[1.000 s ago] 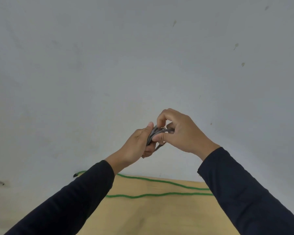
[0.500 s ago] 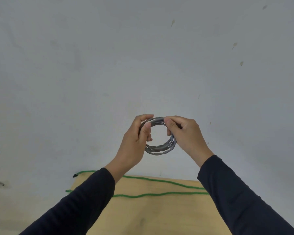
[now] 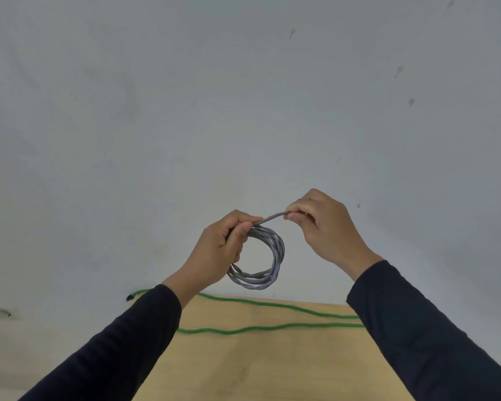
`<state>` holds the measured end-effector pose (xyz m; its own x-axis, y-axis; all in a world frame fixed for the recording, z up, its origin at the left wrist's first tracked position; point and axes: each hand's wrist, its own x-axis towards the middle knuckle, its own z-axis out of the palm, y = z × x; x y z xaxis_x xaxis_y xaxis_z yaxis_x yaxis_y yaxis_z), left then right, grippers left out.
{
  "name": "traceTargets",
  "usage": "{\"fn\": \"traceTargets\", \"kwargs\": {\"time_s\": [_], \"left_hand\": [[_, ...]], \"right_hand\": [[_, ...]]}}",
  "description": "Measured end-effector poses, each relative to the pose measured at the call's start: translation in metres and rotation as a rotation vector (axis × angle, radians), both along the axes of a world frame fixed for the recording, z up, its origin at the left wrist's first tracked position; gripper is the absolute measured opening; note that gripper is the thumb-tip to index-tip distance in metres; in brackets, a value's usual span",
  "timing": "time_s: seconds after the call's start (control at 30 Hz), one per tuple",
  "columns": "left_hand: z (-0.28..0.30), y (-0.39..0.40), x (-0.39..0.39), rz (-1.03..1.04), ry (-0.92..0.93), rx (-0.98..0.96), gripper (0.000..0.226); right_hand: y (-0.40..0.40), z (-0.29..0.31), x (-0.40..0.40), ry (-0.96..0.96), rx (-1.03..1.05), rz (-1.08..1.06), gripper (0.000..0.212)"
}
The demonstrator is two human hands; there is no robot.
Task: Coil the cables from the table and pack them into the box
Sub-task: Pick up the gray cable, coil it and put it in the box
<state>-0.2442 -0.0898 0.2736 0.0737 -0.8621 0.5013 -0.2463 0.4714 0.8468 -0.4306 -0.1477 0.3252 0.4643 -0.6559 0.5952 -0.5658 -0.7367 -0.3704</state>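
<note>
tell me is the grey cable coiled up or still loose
Mostly coiled. The grey cable hangs in several stacked loops from the left hand, while the right hand pinches one short end stretched out straight.

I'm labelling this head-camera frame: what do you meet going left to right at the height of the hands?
Left hand → coiled grey cable hanging from its grip → straight grey cable end → right hand pinching that end.
</note>
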Motion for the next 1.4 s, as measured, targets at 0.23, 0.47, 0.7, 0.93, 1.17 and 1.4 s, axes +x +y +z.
{"fn": "traceTargets", "kwargs": {"time_s": [0.23,0.47,0.7,0.93,1.17,1.4], "left_hand": [[0.001,-0.006,-0.011,0.063,-0.008,-0.071,0.026],[-0.003,-0.015,-0.006,0.293,-0.104,-0.12,0.025],[-0.01,-0.025,-0.01,0.37,0.079,0.0,0.023],[-0.041,-0.01,-0.018,0.323,0.218,0.194,0.025],[-0.114,0.029,-0.011,0.336,0.152,0.354,0.025],[-0.188,0.102,-0.009,0.295,0.079,0.573,0.028]], "right_hand": [[0.006,-0.015,0.022,-0.49,0.275,-0.076,0.014],[0.017,-0.034,0.036,-0.671,0.75,0.067,0.026],[0.034,-0.059,0.052,-0.627,0.534,0.114,0.046],[0.035,-0.096,0.062,-0.403,0.226,-0.113,0.037],[0.08,-0.166,0.066,-0.382,0.428,-0.193,0.037],[0.15,-0.239,0.065,-0.383,0.66,-0.279,0.036]]}}
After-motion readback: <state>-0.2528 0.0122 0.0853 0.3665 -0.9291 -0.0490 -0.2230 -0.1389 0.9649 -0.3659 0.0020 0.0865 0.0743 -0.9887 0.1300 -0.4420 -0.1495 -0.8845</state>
